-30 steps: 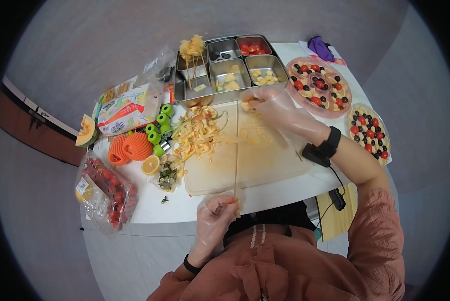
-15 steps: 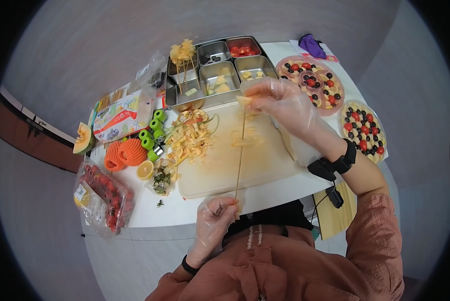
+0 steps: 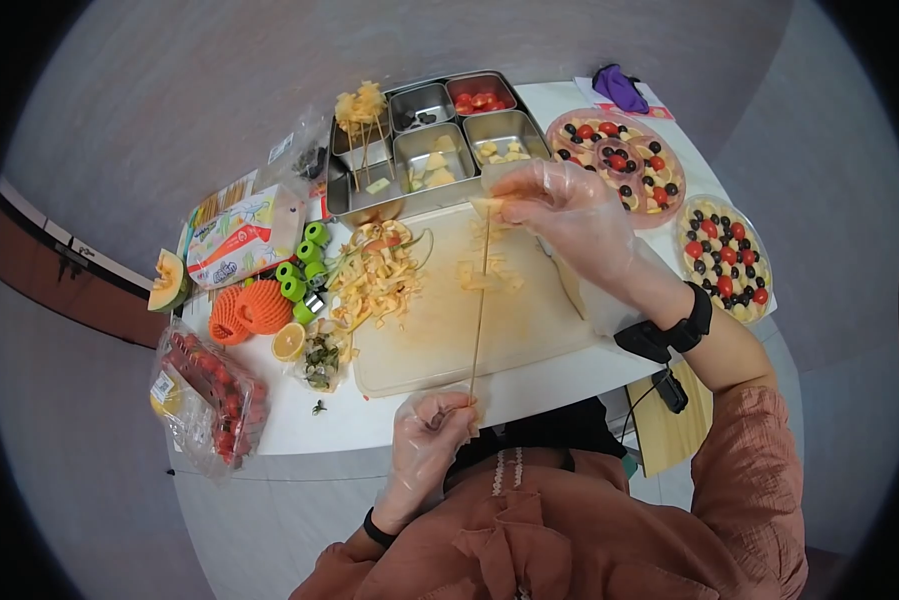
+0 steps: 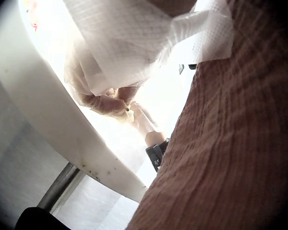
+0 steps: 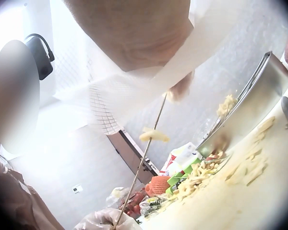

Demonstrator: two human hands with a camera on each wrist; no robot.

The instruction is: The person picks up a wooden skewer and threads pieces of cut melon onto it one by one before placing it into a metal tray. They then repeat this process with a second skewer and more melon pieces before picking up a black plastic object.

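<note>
A thin wooden skewer stretches between the two gloved hands, over the cutting board. My left hand grips its lower end by the table's front edge, fingers curled. At the far end, my right hand pinches a pale fruit piece between thumb and fingers, at the skewer's tip. In the right wrist view a pale slice sits on the skewer, partway below the right hand. The left wrist view is overexposed; the gloved left hand shows there with its fingers bent.
Behind the board stands a steel tray with fruit compartments. Peelings lie on the board's left side. Farther left are green cutters, orange foam nets and boxed strawberries. Two fruit platters stand at the right.
The head view has shifted slightly. My right hand has moved a little rightward relative to the tray, and the fruit piece in its fingers shows more clearly. My left hand keeps its grip.
</note>
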